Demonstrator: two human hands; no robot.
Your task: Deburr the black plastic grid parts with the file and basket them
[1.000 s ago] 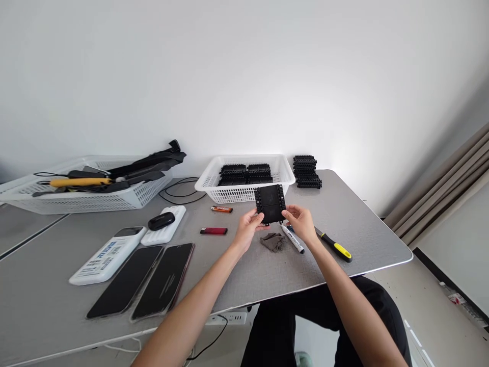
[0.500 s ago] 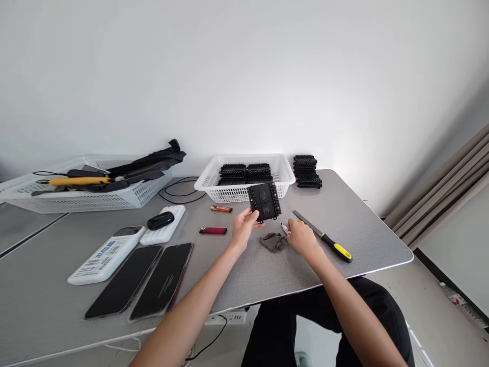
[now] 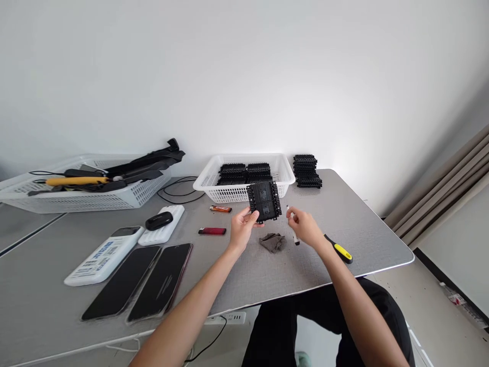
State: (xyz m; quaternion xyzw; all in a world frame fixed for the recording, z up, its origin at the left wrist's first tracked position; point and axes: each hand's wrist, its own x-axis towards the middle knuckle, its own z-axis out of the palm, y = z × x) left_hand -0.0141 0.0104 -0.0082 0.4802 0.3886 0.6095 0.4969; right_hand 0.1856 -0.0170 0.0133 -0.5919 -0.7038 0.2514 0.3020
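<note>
My left hand [image 3: 243, 227] grips a flat black plastic piece with toothed edges [image 3: 264, 201] by its lower left corner. It is held up and tilted in front of the white basket. To the right, my right hand [image 3: 303, 227] is closed around a white marker pen [image 3: 295, 237], whose dark end points down toward the table. A crumpled grey cloth [image 3: 272, 242] lies between and below my hands. Beneath my right forearm is a file [image 3: 340, 251] with a black and yellow handle; the hand and arm cover its blade.
Black toothed pieces fill part of the white basket [image 3: 244, 193], and more are stacked [image 3: 306, 171] beside it. Left are an orange lighter [image 3: 220, 208], a red lighter [image 3: 212, 231], two phones [image 3: 160, 283], white power banks [image 3: 105, 257] and a tool basket [image 3: 95, 200].
My right hand has risen slightly from the table with the marker pen, which has turned more upright. My left hand holds the black piece in nearly the same place.
</note>
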